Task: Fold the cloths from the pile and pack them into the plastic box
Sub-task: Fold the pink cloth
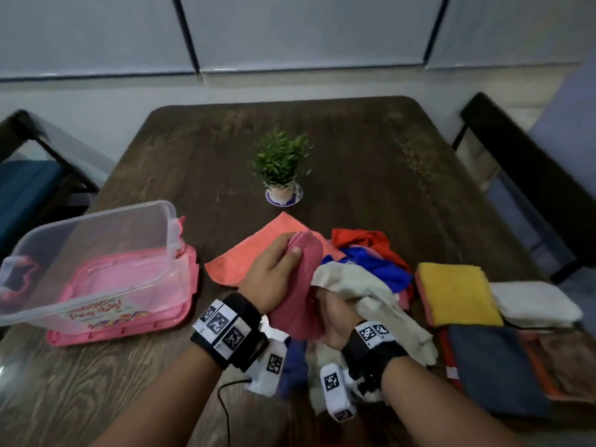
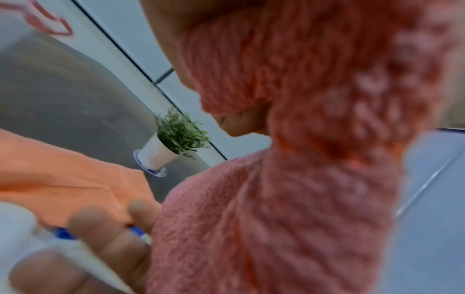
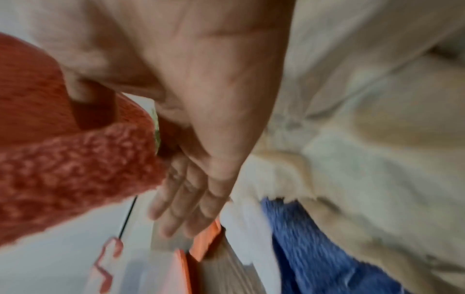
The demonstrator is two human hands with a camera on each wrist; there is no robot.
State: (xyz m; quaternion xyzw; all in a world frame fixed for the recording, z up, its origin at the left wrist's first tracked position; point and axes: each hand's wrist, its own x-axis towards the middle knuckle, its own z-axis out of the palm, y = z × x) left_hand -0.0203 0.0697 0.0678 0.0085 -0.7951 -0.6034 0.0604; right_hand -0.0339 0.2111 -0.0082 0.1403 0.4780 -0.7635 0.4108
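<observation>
Head view, table centre as clock origin. Left hand [image 1: 274, 272] at about 6 o'clock, fingers curled round the upper end of a dusty-pink terry cloth [image 1: 298, 295], thumb pressed on its face. Right hand [image 1: 335, 321] just below and right of it grips the lower part of the same cloth, with a beige cloth [image 1: 361, 291] draped over the hand and wrist. The pink cloth is held off the wooden table [image 1: 354, 150] between the two hands.

Unsorted pile [image 1: 371, 256] at 5 o'clock: red and blue cloths, partly under the beige one. Salmon cloth [image 1: 258, 250] lies spread flat just behind the hands.

Clear plastic box [image 1: 96, 253] at 8 o'clock, standing on its pink lid [image 1: 129, 330]; contents cannot be told.

At 4 o'clock: folded yellow cloth [image 1: 458, 291], white cloth [image 1: 532, 301], dark blue cloth [image 1: 490, 366].

Small potted plant [image 1: 282, 166] at centre.
</observation>
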